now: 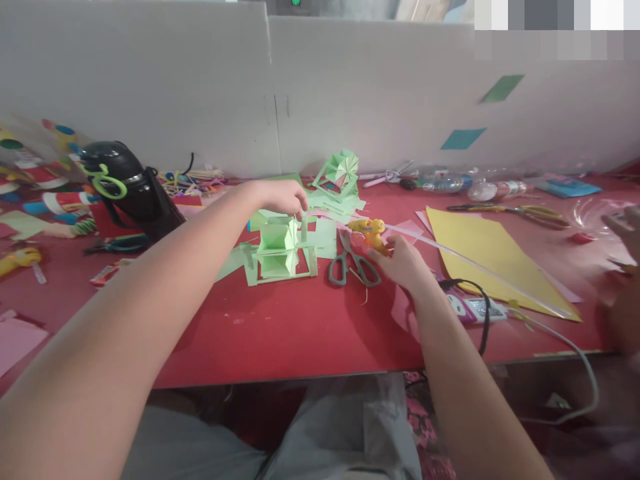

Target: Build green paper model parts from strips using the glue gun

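My left hand (283, 197) is curled, its fingertips pinching the top of a light green folded-paper frame (280, 250) that stands on the red table (300, 327). My right hand (403, 263) is closed around a yellow glue gun (371, 233), whose nozzle points left toward the paper frame. Grey-handled scissors (350, 263) lie between my two hands. A second green paper model (340, 172) stands farther back with green paper scraps around it.
A black bottle (130, 187) stands at the left among craft clutter. A yellow sheet (493, 257) with a long clear strip lies at the right, near a power strip (473, 308) and cable. Another person's hand (627, 230) shows at the right edge. White panels form the back wall.
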`<state>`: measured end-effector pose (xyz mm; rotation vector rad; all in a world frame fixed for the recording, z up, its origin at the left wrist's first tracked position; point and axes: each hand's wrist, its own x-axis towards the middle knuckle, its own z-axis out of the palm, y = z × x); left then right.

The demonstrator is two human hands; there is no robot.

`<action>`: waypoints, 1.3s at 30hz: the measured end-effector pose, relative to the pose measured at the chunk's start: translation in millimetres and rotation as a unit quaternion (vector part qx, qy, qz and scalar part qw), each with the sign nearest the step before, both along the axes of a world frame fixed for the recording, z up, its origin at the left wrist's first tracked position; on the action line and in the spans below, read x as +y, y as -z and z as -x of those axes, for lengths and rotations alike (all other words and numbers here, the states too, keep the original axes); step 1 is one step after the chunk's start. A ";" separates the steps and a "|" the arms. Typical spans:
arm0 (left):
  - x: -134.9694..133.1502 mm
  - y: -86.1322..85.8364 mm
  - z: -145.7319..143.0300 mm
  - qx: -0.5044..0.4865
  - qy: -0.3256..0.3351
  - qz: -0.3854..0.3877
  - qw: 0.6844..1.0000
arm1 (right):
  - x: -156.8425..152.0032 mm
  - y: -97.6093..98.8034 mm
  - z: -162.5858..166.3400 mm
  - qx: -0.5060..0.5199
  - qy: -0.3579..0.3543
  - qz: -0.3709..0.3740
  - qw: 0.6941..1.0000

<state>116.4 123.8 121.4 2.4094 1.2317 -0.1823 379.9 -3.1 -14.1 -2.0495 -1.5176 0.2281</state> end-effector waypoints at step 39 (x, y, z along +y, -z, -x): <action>-206.9 131.1 60.9 -0.282 -0.276 -0.283 0.874 | -33.6 6.6 125.7 -0.052 -0.333 -0.174 0.925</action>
